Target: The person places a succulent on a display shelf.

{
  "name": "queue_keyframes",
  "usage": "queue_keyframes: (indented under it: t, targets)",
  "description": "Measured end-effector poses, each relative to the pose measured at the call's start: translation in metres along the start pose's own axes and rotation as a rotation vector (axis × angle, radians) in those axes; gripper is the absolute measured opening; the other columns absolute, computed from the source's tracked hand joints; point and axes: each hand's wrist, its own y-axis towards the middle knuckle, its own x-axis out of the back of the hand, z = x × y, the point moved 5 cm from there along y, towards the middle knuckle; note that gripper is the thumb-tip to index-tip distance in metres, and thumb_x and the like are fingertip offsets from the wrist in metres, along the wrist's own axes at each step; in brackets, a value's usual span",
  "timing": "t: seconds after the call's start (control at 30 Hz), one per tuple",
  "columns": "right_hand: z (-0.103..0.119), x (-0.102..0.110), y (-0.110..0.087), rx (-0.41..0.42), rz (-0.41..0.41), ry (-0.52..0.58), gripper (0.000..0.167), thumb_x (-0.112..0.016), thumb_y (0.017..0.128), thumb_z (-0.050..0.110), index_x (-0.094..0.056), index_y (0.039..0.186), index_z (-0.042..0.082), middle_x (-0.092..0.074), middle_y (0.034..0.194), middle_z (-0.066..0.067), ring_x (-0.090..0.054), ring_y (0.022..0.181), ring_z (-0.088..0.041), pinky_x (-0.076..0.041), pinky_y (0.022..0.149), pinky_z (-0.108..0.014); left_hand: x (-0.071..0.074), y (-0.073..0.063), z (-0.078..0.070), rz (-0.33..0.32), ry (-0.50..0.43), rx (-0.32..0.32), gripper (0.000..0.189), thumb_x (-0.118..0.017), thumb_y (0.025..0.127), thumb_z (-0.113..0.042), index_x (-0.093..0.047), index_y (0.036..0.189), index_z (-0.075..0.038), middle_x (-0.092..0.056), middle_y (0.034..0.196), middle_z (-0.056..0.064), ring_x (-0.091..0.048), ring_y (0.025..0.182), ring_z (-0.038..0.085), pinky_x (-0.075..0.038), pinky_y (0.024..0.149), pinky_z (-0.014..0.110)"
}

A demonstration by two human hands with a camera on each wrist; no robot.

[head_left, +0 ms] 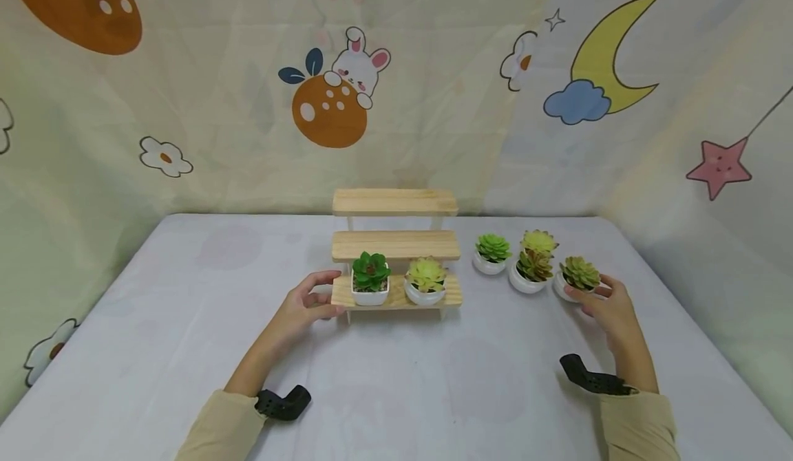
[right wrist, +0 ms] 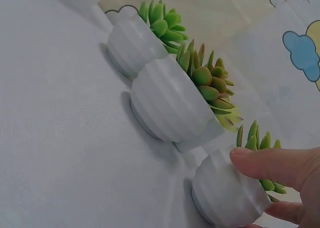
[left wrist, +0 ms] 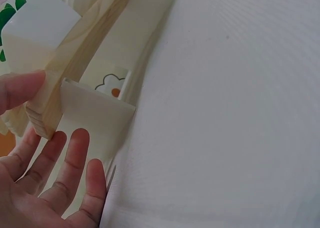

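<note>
A three-tier wooden plant stand [head_left: 396,246] has a dark green succulent in a square white pot [head_left: 369,296] and a yellow-green succulent in a round white pot [head_left: 425,294] on its lowest board. My left hand [head_left: 312,297] grips the left end of that board, thumb [left wrist: 25,88] on one edge and fingertips at the other. At the right, my right hand [head_left: 610,303] holds a potted green succulent [head_left: 579,274], thumb across the rim of its ribbed white pot [right wrist: 225,193] and fingers on the far side. This pot stands at tabletop level in the right wrist view.
Left of the held pot are a bright green potted succulent [head_left: 492,249], a reddish-green one [head_left: 534,266] and a yellow-green one [head_left: 539,241] partly hidden behind it. A white cloth covers the table [head_left: 396,385]. A printed curtain [head_left: 434,124] hangs behind.
</note>
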Motion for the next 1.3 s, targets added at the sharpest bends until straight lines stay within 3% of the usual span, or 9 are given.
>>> queue_keyframes:
  t: [0.37,0.67,0.9,1.0,1.17,1.3]
  targets:
    - [0.0012,-0.0019,-0.0005,0.006,-0.023,-0.067,0.095,-0.059,0.087,0.042,-0.002,0.146,-0.006,-0.015,0.147,-0.033,-0.042,0.119,-0.041,-0.033,0.101,-0.051,-0.0012,-0.0004,-0.0006,0.0,-0.001,0.005,0.06,-0.07,0.08,-0.013,-0.044,0.134,-0.017,-0.043,0.133,0.009,-0.057,0.096,0.018,-0.046,0.079,0.03]
    - [0.0026,-0.0031,-0.0005,0.041,-0.012,-0.175,0.094,-0.06,0.086,0.045,-0.011,0.142,-0.013,-0.03,0.137,-0.032,-0.05,0.096,-0.027,-0.038,0.087,-0.042,-0.0005,-0.0017,0.0001,0.004,-0.005,-0.005,0.059,-0.069,0.081,-0.013,-0.044,0.134,-0.016,-0.045,0.131,0.011,-0.057,0.095,0.017,-0.046,0.079,0.03]
    - [0.0016,0.0001,0.0,0.069,-0.046,-0.254,0.088,-0.061,0.083,0.05,-0.028,0.137,-0.011,-0.053,0.103,-0.018,-0.051,0.077,-0.013,-0.039,0.073,-0.034,-0.0003,-0.0023,0.0002,0.002,-0.002,0.001,0.06,-0.069,0.081,-0.014,-0.043,0.135,-0.016,-0.046,0.13,0.011,-0.057,0.095,0.017,-0.046,0.079,0.03]
    - [0.0006,0.0011,0.0011,0.071,-0.067,-0.26,0.084,-0.062,0.082,0.052,-0.034,0.133,-0.01,-0.055,0.095,-0.013,-0.051,0.078,-0.016,-0.038,0.07,-0.033,-0.0002,-0.0017,0.0006,0.004,-0.005,0.001,0.06,-0.069,0.081,-0.014,-0.043,0.135,-0.016,-0.048,0.128,0.013,-0.058,0.095,0.017,-0.046,0.079,0.03]
    - [-0.0019,0.0019,0.0021,0.053,-0.077,-0.232,0.094,-0.061,0.082,0.053,-0.024,0.139,-0.012,-0.05,0.112,-0.023,-0.051,0.097,-0.03,-0.041,0.079,-0.04,-0.0007,-0.0002,0.0013,0.005,-0.009,0.0,0.06,-0.07,0.08,-0.013,-0.043,0.134,-0.016,-0.053,0.124,0.014,-0.058,0.095,0.017,-0.046,0.079,0.03]
    - [0.0003,0.0035,-0.0002,0.043,-0.087,-0.217,0.095,-0.06,0.083,0.054,-0.023,0.14,-0.012,-0.045,0.119,-0.026,-0.053,0.093,-0.028,-0.041,0.079,-0.04,-0.001,0.0,0.0011,0.009,-0.007,-0.001,0.06,-0.07,0.08,-0.014,-0.043,0.134,-0.017,-0.053,0.123,0.014,-0.058,0.096,0.017,-0.045,0.079,0.031]
